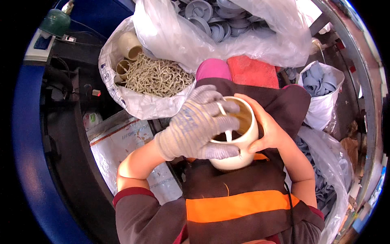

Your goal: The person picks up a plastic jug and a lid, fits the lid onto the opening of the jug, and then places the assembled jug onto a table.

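Observation:
A cream plastic cup-shaped vessel (pixel 232 163) is held over my lap, its round mouth tilted up toward me. My bare right hand (pixel 266 126) wraps around its right side, thumb low on the wall and fingers near the far rim. At the left of the mouth is my left hand (pixel 203 126), in a grey striped glove. Its fingers curl around a thin cream plastic piece (pixel 228 135) at the opening, while its thumb lies along the near rim. Whether that piece is joined to the vessel is hidden by the glove.
A white sack (pixel 140 110) at the left holds many short cream plastic bits and cream vessels (pixel 131 45). Ahead, a clear plastic bag (pixel 260 44) contains grey round parts (pixel 199 10). A smaller white bag (pixel 323 107) and another clear bag (pixel 331 150) stand at the right.

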A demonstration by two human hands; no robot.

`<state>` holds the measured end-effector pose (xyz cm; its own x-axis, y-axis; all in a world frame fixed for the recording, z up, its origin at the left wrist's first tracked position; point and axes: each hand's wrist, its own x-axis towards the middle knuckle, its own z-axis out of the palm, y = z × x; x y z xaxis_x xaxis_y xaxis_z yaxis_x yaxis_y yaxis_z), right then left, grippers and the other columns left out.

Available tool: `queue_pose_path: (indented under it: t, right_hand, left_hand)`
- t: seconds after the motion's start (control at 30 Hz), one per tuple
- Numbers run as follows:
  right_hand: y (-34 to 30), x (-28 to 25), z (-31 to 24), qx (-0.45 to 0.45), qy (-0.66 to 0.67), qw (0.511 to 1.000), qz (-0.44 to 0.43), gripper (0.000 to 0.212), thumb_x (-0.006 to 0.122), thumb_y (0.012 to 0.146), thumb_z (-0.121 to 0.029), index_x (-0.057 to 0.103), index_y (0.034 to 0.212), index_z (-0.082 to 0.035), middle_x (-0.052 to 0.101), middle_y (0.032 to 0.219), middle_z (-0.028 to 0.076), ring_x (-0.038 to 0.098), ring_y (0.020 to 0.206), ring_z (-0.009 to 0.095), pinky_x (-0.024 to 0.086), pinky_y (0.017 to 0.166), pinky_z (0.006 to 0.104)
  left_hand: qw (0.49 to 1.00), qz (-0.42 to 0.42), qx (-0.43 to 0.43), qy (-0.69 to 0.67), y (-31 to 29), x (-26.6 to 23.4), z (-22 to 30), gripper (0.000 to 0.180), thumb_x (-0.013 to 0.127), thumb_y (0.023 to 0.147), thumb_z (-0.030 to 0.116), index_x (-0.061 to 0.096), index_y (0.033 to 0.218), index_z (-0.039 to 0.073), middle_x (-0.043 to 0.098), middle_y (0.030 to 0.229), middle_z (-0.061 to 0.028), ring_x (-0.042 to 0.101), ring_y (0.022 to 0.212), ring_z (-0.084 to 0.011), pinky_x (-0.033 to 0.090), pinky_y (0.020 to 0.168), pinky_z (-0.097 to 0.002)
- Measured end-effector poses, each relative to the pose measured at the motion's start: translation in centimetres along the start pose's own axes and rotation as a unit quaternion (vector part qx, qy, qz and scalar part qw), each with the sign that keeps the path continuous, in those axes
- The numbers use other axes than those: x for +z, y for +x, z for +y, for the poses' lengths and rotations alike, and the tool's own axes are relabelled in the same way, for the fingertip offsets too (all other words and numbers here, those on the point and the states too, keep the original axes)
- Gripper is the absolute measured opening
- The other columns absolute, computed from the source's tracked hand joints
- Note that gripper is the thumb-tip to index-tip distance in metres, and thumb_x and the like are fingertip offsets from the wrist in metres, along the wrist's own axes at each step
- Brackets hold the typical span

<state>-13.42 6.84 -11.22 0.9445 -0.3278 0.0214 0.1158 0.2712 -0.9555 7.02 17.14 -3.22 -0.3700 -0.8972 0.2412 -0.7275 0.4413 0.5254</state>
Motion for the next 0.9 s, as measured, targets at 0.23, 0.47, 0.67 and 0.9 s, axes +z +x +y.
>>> queue_pose_path:
  t: [0.23,0.47,0.67,0.9]
  right_hand:
    - [-0.5,2.3,1.1,-0.002,0.022,0.996,0.084,0.091,0.085,0.059,-0.023,0.037,0.133,-0.003,0.053,0.123,0.01,0.051,0.116,0.02,0.039,0.099,0.034]
    - [0.6,1.7,-2.3,-0.115,-0.455,0.879,0.08,0.067,0.081,0.063,-0.027,0.052,0.119,-0.007,0.054,0.119,0.01,0.055,0.107,0.028,0.042,0.094,0.0382]
    - [0.9,0.4,-3.3,-0.184,-0.376,0.907,-0.04,0.028,0.078,0.069,-0.024,0.06,0.081,-0.006,0.061,0.09,0.008,0.059,0.093,0.029,0.043,0.091,0.0425]
    - [-3.1,-1.0,-2.6,-0.206,-0.356,0.912,0.02,0.03,0.077,0.07,-0.026,0.055,0.072,-0.005,0.059,0.078,0.007,0.06,0.08,0.025,0.044,0.09,0.0443]
  left_hand:
    - [0.932,0.212,-0.125,-0.266,-1.9,4.6,-0.6,0.034,0.056,0.09,0.027,0.054,0.064,0.005,0.059,0.073,-0.0067,0.055,0.084,-0.0235,0.044,0.077,-0.0348]
    - [0.91,0.172,-0.245,-0.287,-1.6,3.6,-1.4,0.03,0.057,0.089,0.025,0.062,0.07,0.002,0.06,0.077,-0.0083,0.056,0.084,-0.0218,0.044,0.079,-0.0346]
    - [0.982,0.006,0.012,-0.19,-0.2,2.1,-2.8,0.025,0.068,0.074,0.031,0.061,0.068,0.008,0.062,0.076,-0.0069,0.059,0.083,-0.0303,0.043,0.083,-0.0455]
    - [0.8,0.393,-0.337,-0.304,-7.1,-1.1,-8.5,0.014,0.059,0.084,0.02,0.056,0.083,0.007,0.061,0.081,-0.006,0.059,0.078,-0.0218,0.047,0.078,-0.0357]
